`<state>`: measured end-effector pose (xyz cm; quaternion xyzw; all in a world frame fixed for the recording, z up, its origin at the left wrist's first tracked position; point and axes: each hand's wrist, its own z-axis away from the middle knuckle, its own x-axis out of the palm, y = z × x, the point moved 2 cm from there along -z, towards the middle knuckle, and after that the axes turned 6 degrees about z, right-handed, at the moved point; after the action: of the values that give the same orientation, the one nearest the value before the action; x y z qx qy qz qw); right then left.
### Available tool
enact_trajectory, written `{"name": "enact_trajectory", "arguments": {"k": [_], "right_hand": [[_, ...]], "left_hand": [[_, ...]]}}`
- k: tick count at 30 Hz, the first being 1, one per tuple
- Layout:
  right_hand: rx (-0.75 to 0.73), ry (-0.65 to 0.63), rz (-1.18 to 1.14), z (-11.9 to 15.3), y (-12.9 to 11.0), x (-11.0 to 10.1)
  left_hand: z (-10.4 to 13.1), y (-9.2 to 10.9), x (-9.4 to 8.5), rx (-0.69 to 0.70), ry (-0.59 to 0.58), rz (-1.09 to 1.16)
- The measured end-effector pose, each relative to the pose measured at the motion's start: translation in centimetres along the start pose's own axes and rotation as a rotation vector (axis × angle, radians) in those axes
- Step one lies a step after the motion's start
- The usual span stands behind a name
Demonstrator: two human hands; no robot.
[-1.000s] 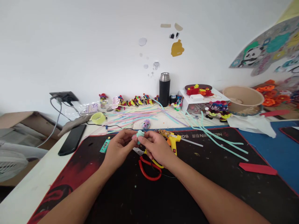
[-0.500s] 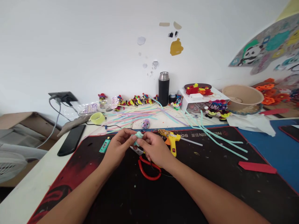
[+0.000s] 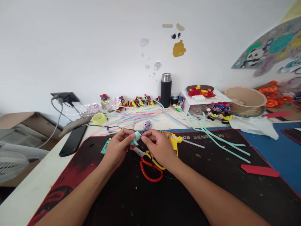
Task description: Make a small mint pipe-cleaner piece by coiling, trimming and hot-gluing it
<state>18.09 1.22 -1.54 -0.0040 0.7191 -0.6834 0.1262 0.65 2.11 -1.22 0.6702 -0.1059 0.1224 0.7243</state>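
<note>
A small mint-green fuzzy piece (image 3: pixel 135 138) is pinched between the thumb and fingers of my left hand (image 3: pixel 119 145). My right hand (image 3: pixel 159 147) is just to its right, thumb and index fingertip pressed together at the piece's edge; whatever lies between those tips is too small to make out. Under and between the hands lie scissors (image 3: pixel 152 179) with one red and one yellow handle. Behind my right hand a yellow glue gun (image 3: pixel 176 143) rests on the black mat (image 3: pixel 113 194). A small purple figure (image 3: pixel 147 125) stands beyond my hands.
Pastel fuzzy stems (image 3: pixel 134 116) lie behind the mat, mint ones (image 3: pixel 218 138) to the right. A black phone (image 3: pixel 73 140) is at left. Along the wall are a black bottle (image 3: pixel 166 92), colourful figures (image 3: pixel 139 101) and a beige bowl (image 3: pixel 245 97). A red strip (image 3: pixel 260 170) lies at right.
My hands have parted slightly, and the mint piece has tilted and shows more in my left fingers. More of the scissors, including the yellow handle, is now visible. The view has shifted a little.
</note>
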Motion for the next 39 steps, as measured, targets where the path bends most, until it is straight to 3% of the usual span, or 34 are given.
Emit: {"name": "enact_trajectory", "arguments": {"k": [9,19,29,35,39], "right_hand": [[-0.105,0.064,0.112,0.1,0.0,-0.1],[-0.088,0.057,0.177,0.0,-0.1,-0.1],[-0.013,0.001,0.142,0.0,0.1,0.0],[-0.022,0.019,0.153,0.1,-0.2,-0.1],[-0.063,0.019,0.173,0.1,0.0,0.2]], "left_hand": [[0.3,-0.2,0.1,0.07,-0.06,-0.162],[0.6,0.1,0.4,0.154,-0.062,-0.359],[1.0,-0.3,0.4,0.132,-0.05,-0.357],[0.8,-0.6,0.8,0.059,-0.034,-0.248],[0.8,-0.7,0.8,0.09,-0.022,-0.27]]}}
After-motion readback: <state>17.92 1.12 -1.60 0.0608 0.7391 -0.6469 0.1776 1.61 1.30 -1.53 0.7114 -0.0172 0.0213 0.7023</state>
